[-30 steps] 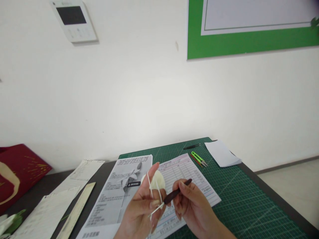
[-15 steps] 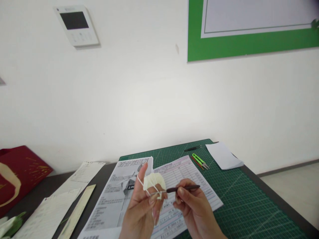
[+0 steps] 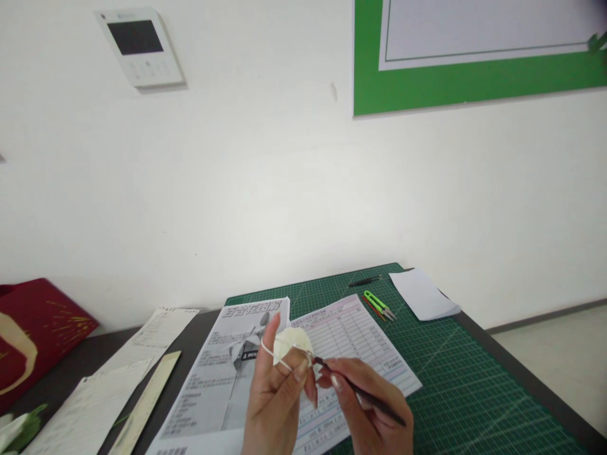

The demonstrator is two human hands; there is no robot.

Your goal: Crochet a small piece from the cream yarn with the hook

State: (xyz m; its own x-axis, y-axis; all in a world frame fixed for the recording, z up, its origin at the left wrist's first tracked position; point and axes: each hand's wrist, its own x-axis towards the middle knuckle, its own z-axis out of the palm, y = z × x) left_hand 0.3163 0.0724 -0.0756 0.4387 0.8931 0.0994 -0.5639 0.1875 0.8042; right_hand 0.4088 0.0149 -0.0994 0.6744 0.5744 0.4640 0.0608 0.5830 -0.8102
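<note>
My right hand (image 3: 367, 398) grips a crochet hook (image 3: 374, 399) by its dark brown handle, which slants down to the right. The hook's tip meets cream yarn at the fingers of my left hand (image 3: 282, 395). That hand pinches the yarn work between thumb and fingers, its index finger raised with a strand of yarn (image 3: 270, 351) looped round it. Behind the fingers sits a ball of cream yarn (image 3: 290, 341); I cannot tell if it lies on the paper. The stitches are mostly hidden by the fingers.
A green cutting mat (image 3: 455, 379) bears printed sheets (image 3: 360, 328), green thread snips (image 3: 377, 302), black tweezers (image 3: 364, 280) and white paper (image 3: 422, 294). To the left are a ruler (image 3: 147, 401), handwritten pages (image 3: 95, 398), a red bag (image 3: 42, 335) and a white flower (image 3: 21, 433).
The crochet hook has swung from nearly level to a steep slant, its handle end now lower right. My right hand has turned and come closer to my left, whose fingers have shifted slightly.
</note>
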